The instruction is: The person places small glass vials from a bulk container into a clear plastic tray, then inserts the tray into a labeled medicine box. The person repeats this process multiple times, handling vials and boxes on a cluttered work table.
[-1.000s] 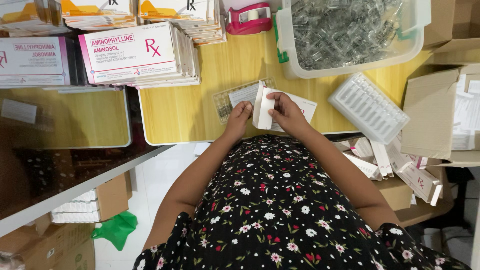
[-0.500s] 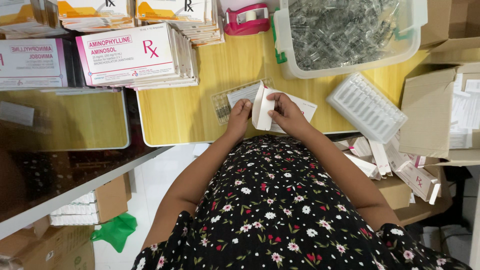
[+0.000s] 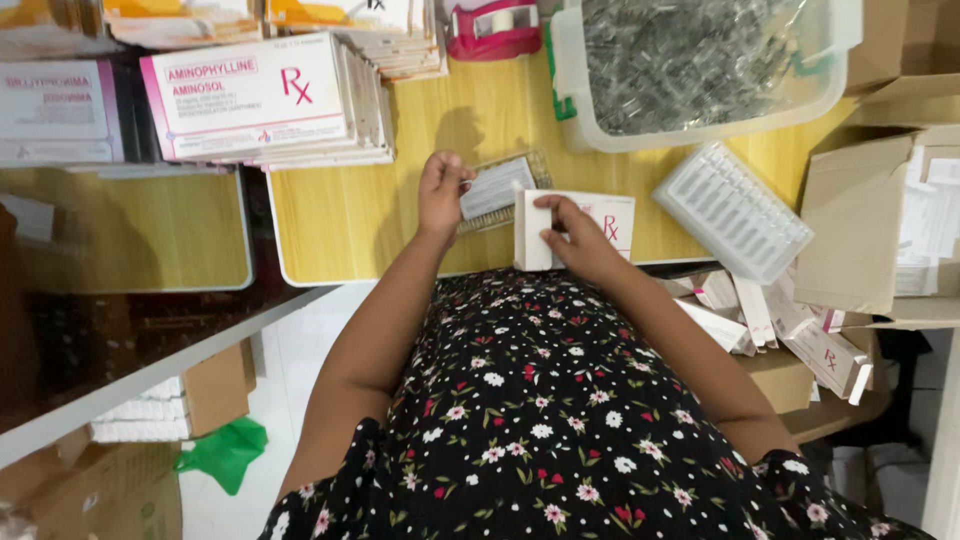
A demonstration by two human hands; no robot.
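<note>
On the yellow tabletop [image 3: 330,215], my left hand [image 3: 443,190] has its fingers pinching the end of a clear tray with a white leaflet [image 3: 497,186]. Just right, my right hand [image 3: 572,232] pins a white carton [image 3: 575,228] flat, fingers pressed together on its open end. I'd keep the carton mouth square and slide the tray in level (no forcing). Tray contents unreadable; I can't tell if the flap's open; the tub [image 3: 700,65] is cut off at the top.
</note>
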